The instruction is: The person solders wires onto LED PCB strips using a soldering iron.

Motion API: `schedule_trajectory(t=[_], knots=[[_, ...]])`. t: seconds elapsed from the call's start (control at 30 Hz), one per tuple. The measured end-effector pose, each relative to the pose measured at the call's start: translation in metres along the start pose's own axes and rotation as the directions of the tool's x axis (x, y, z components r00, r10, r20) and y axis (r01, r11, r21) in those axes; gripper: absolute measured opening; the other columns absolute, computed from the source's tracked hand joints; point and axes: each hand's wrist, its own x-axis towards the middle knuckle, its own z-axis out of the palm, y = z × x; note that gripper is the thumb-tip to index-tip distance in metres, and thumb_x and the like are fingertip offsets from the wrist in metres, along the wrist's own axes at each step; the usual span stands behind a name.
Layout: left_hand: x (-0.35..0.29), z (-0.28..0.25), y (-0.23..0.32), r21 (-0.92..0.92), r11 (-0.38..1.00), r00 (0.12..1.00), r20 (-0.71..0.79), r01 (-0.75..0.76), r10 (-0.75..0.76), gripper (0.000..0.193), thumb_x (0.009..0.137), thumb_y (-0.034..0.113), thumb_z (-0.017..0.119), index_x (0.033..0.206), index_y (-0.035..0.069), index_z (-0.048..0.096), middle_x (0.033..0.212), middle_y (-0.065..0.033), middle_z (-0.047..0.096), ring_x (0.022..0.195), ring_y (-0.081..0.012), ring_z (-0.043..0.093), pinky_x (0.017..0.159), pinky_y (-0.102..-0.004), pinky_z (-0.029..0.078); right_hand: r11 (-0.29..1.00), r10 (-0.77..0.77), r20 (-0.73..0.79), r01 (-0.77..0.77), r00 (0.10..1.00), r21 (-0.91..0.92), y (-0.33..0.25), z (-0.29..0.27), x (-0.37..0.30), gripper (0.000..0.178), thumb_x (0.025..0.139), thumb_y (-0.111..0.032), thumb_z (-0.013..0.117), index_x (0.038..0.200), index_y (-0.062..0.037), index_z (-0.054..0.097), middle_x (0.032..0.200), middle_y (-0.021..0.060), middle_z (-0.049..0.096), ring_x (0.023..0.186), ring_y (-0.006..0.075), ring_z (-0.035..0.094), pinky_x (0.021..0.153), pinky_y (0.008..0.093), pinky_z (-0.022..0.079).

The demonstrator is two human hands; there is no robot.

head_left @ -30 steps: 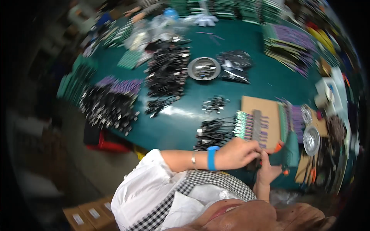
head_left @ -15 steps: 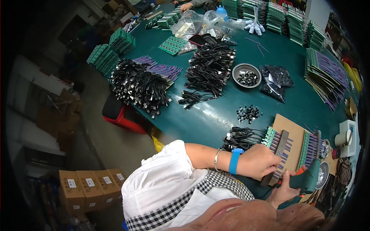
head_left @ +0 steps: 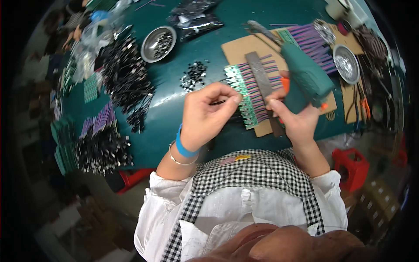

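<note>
The left hand (head_left: 209,111) has thumb and forefinger pressed together, pinching a thin black cable (head_left: 218,103) at the left edge of a green circuit board strip (head_left: 248,107), which lies with its purple wires on a brown cardboard sheet (head_left: 232,49), under a flat dark-grey bar (head_left: 260,75). The right hand (head_left: 294,118) is curled around a dark-green plastic glue gun (head_left: 305,70), its grip partly hidden, and between the left hand and the black cable bundles (head_left: 124,72) the green tabletop (head_left: 168,109) offers open room.
</note>
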Motion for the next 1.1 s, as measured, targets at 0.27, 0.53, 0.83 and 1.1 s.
schedule_trajectory(t=[0.27,0.53,0.83,1.1], knots=[[0.0,0.018,-0.001,-0.011,1.0,1.0,0.005,0.001,-0.001,0.005,0.081,-0.002,0.064,0.085,-0.005,0.063,0.076,-0.0019,0.063,0.068,-0.002,0.054,0.059,-0.016,0.045,0.99,0.076,0.047,-0.081,0.996,0.119,0.004,0.004,0.0,0.025,0.078,0.0,0.068,0.1,0.0043,0.059,0.079,0.0028,0.065,0.071,0.0074,0.058,0.066,0.0228,0.049],[-0.003,0.026,-0.009,0.3,0.938,0.981,-0.032,-0.172,0.19,0.006,0.076,-0.003,0.068,0.078,-0.003,0.063,0.065,-0.0022,0.062,0.056,-0.0002,0.052,0.049,-0.0161,0.041,0.965,0.175,0.077,-0.187,0.982,0.182,0.001,0.007,0.005,0.04,0.076,0.003,0.067,0.113,0.0058,0.052,0.078,0.0042,0.064,0.069,0.0075,0.059,0.064,0.0217,0.05],[0.0,0.023,-0.007,0.463,0.863,0.975,0.017,-0.203,0.22,0.006,0.071,-0.001,0.069,0.072,0.001,0.064,0.056,-0.003,0.057,0.048,-0.0016,0.047,0.044,-0.0179,0.037,0.988,0.156,0.147,-0.155,0.977,-0.018,0.011,0.004,-0.004,0.054,0.072,0.009,0.06,0.124,0.0035,0.044,0.076,0.0067,0.061,0.063,0.0092,0.057,0.056,0.0215,0.047],[0.031,-0.01,-0.008,0.631,0.773,0.998,0.031,-0.067,0.061,0.011,0.075,0.006,0.07,0.074,-0.002,0.064,0.054,0.0033,0.052,0.051,0.0009,0.04,0.045,-0.0166,0.031,0.985,0.172,0.086,-0.173,0.981,0.007,0.002,-0.017,-0.013,0.057,0.071,0.012,0.06,0.125,0.0064,0.041,0.074,0.0102,0.06,0.06,0.011,0.055,0.055,0.022,0.045]])
